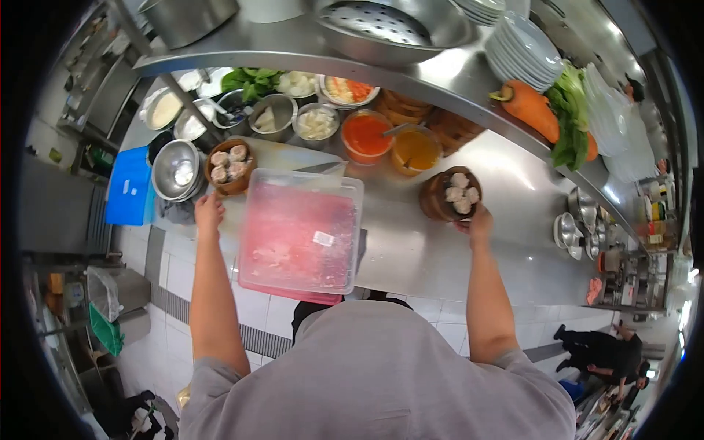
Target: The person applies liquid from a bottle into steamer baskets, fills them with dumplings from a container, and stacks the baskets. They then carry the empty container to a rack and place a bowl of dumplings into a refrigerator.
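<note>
On the left, a small bamboo steamer basket [253, 178] holds several pale dumplings [238, 152]. My left hand [210, 210] has its fingers curled against the near edge of that basket. Over to the right, my right hand [477, 224] is closed on the near side of a second bamboo steamer basket [434, 198], which also has several dumplings [460, 194] in it. Part of my right fingers is hidden by this basket. Between my arms lies a clear plastic tub [301, 231] with a pink bottom and a white label. A knife [320, 167] rests behind it on a cutting board [282, 155].
Behind stand bowls of red sauce [367, 136] and orange sauce [416, 149], and bowls of cut vegetables [317, 123]. Steel bowls [176, 169] and a blue folder-like item [130, 187] are left. A steel shelf [455, 92] overhangs the counter. A person [609, 356] is at far right.
</note>
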{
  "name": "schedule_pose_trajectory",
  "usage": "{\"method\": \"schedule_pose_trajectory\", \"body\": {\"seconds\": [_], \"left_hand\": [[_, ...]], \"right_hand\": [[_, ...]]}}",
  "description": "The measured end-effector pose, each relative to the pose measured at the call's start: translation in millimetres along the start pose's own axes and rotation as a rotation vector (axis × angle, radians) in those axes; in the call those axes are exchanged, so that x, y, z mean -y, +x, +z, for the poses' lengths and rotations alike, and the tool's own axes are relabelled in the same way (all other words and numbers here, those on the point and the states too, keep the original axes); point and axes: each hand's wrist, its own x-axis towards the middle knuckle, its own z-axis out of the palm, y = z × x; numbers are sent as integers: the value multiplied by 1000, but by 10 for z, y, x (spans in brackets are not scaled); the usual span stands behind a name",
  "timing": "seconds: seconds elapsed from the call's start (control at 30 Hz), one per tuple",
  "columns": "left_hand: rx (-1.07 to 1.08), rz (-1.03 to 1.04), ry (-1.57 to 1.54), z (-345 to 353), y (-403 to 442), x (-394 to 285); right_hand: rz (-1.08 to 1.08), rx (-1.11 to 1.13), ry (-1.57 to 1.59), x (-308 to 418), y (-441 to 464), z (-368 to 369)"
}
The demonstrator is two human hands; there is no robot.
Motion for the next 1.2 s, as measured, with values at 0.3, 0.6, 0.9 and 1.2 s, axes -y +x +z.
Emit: {"method": "schedule_pose_trajectory", "body": {"seconds": [0.3,0.6,0.9,1.2], "left_hand": [[-45,-47,-339,285,-442,-307],[36,25,-281,425,-338,-334],[19,96,-417,156,-837,-563],[502,225,-157,864,-2406,-625]], "right_hand": [[-16,-24,141,-569,-291,337],[-66,327,-71,-553,-1198,1342],[-174,719,-28,204,-1809,1892],[-76,720,155,861,-2006,1859]]}}
